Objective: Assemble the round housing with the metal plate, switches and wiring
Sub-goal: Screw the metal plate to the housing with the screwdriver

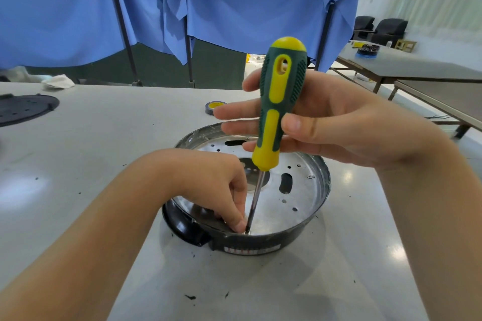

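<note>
The round black housing (260, 243) sits on the table in front of me, with the shiny metal plate (294, 190) lying inside it. My right hand (339, 125) holds the green and yellow screwdriver (281, 91) almost upright between thumb and fingers. Its tip rests at the near edge of the plate, close to the housing rim. My left hand (219, 185) reaches into the housing and its curled fingertips pinch at the screwdriver tip; whatever they hold is hidden. No switches or wiring show.
A roll of tape (214, 107) lies on the table behind the housing. A black perforated disc (23, 109) sits at the far left, with a white cloth (58, 81) beyond it. Blue fabric hangs behind the table. More tables stand at the right.
</note>
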`<state>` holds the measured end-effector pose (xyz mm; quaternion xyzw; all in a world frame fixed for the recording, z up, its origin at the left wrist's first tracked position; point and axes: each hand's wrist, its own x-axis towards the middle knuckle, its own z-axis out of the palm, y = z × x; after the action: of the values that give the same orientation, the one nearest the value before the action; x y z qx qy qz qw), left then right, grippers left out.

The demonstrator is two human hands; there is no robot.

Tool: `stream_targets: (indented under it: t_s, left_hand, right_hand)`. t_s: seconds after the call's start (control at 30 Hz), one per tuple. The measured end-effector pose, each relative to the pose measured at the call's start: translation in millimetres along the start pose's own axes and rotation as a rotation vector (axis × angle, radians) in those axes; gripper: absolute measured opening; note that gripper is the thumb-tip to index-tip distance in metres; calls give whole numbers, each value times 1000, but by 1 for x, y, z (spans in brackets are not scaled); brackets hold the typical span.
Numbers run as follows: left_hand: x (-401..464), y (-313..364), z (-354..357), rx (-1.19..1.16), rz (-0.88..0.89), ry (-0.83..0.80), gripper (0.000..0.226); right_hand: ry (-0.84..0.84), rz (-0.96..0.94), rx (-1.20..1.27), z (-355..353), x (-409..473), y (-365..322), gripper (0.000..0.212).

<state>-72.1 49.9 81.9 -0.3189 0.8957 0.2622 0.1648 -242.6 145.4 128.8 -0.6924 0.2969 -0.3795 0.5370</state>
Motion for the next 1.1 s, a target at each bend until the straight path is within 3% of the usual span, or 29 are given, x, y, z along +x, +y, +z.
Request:
stream_targets:
  t_s: [0.2, 0.57, 0.7, 0.9, 1.1]
  left_hand:
    - [0, -2, 0, -8, -5, 1, 22]
    - [1, -2, 1, -26, 25, 31, 20]
    - [-12, -1, -6, -42, 108, 52, 10]
    - [-36, 5, -22, -294, 367, 235, 31]
    - [-36, 16, -20, -434, 457, 504, 49]
  right_hand:
    - [19, 6, -12, 1, 2, 0, 43]
    - [387, -62, -426, 17, 14, -3, 47]
    - [541, -61, -639, 21, 19, 2, 42]
    - [667, -130, -739, 23, 26, 14, 47]
    - [716, -68, -820, 21, 29, 19, 42]
